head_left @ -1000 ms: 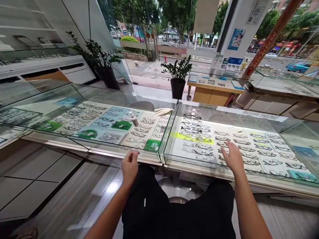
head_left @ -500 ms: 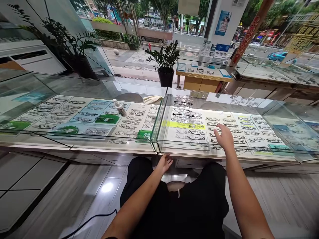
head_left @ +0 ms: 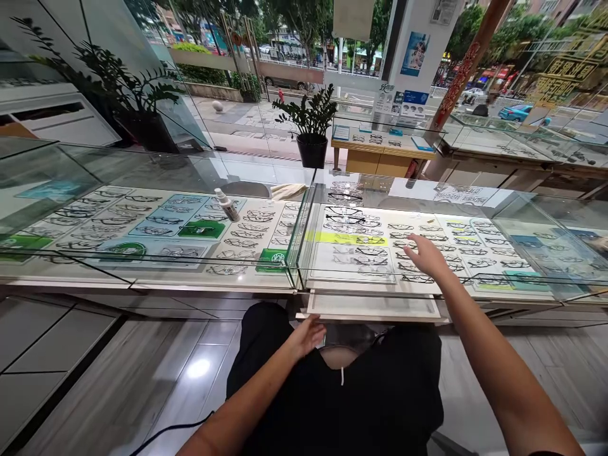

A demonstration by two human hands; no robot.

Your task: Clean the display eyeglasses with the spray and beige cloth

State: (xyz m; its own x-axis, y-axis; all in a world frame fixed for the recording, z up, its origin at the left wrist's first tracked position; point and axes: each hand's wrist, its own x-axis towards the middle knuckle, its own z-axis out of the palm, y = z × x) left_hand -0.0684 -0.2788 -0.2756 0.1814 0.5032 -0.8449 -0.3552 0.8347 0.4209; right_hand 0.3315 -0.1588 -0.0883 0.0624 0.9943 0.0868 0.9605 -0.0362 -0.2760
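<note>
A shallow white drawer [head_left: 375, 306] juts out from under the glass display counter [head_left: 247, 286], above my lap. At its front edge, toward the left end, my left hand [head_left: 306, 335] grips it, fingertips partly hidden by the hand. My right hand [head_left: 426, 258] is over the right-hand glass case, thumb and fingers apart, with nothing in it. Beneath that hand, rows of eyeglasses [head_left: 371, 260] lie on white and yellow liners. Whether the right hand touches the glass, I cannot tell.
On the left case stand a white spray bottle [head_left: 227, 205] and a folded cream cloth [head_left: 288, 191]. A potted plant [head_left: 312, 151] and a wooden display table [head_left: 380, 155] are beyond the counter. A dark cable [head_left: 173, 428] runs along the floor.
The drawer has slid out toward me, with my left hand moving back at its front edge. My right hand stays over the right case, shifted slightly left in view.
</note>
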